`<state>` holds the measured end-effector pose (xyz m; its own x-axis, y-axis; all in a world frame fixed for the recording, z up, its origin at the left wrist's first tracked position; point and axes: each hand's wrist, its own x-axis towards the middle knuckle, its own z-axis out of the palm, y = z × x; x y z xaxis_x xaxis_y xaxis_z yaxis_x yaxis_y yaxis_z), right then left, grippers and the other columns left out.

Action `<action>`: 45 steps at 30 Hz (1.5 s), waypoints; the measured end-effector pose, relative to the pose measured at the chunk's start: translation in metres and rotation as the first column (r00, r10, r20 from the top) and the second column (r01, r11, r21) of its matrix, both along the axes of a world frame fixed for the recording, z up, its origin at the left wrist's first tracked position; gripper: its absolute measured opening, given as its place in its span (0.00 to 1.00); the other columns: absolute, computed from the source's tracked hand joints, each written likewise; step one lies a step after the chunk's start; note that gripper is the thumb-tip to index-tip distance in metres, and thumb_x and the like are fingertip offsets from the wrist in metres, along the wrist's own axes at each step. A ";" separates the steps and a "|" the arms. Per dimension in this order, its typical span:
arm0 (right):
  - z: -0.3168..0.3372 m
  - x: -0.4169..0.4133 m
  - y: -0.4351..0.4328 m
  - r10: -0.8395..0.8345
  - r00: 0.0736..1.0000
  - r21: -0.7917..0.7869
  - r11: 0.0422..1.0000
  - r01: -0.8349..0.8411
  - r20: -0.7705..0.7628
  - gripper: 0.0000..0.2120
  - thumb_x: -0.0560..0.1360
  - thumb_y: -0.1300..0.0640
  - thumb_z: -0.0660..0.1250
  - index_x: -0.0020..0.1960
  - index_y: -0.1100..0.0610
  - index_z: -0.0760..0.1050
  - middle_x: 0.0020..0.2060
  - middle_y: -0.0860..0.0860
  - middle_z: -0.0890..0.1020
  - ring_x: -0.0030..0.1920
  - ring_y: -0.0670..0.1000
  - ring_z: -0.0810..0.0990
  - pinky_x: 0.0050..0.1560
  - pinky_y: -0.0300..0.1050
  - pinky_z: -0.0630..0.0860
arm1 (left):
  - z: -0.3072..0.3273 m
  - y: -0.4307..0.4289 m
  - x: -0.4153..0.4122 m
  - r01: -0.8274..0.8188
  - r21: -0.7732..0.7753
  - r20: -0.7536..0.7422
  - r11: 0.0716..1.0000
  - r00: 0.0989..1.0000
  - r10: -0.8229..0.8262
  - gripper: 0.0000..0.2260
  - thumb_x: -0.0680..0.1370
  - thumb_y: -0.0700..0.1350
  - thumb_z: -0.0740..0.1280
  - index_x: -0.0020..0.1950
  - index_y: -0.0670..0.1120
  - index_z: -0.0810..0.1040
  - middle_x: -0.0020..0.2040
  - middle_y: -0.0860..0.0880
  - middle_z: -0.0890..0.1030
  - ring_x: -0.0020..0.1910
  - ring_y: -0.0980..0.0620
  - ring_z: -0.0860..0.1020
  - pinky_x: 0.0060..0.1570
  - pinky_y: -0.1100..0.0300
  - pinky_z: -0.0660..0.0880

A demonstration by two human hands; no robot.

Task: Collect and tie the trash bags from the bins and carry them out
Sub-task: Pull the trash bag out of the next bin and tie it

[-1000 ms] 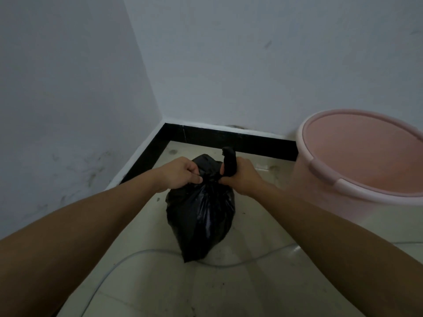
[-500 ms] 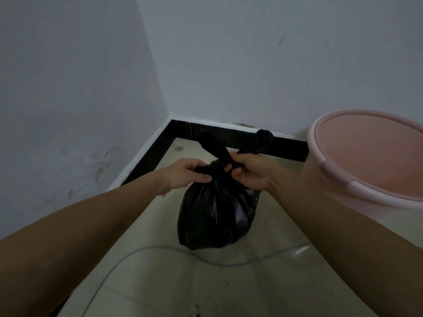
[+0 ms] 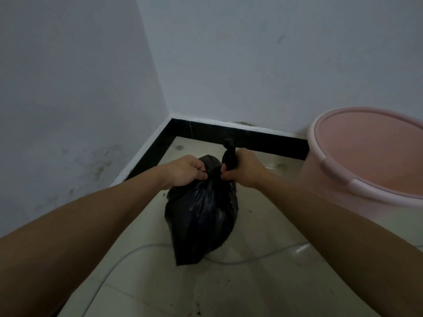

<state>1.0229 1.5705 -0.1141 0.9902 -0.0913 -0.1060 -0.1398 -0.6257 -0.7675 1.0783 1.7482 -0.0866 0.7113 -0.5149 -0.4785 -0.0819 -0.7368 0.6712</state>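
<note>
Nearest me, my two forearms run in from the bottom corners and meet over the black trash bag [image 3: 201, 220]. The bag hangs from its gathered neck just above the pale tiled floor [image 3: 263, 291]; I cannot tell whether its lowest corner touches. A thin clear hose [image 3: 240, 261] curves across the tiles beneath it.

My left hand [image 3: 185, 170] is curled tight on one side of the neck. My right hand [image 3: 246, 171] is fisted round a twisted tail [image 3: 229, 154] of plastic that sticks up past my knuckles. I judge the knot is being drawn tight.

The film looks thin, soft and slick, and the load modest, so I'd keep hold at the bunched neck below the knot. The body would stretch or tear there.

Beyond are the black skirting [image 3: 251, 136] in the corner and the unlined pink bin [image 3: 366, 161] to my right.
</note>
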 end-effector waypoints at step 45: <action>-0.048 -0.028 -0.051 -0.514 0.661 0.589 0.325 0.740 -0.547 0.08 0.79 0.54 0.62 0.51 0.59 0.74 0.35 0.55 0.77 0.28 0.49 0.73 0.21 0.37 0.66 | -0.031 -0.063 0.003 0.004 -0.049 0.013 0.999 1.000 -0.003 0.04 0.73 0.36 0.69 0.38 0.41 0.81 0.35 0.46 0.79 0.32 0.53 0.76 0.29 0.66 0.73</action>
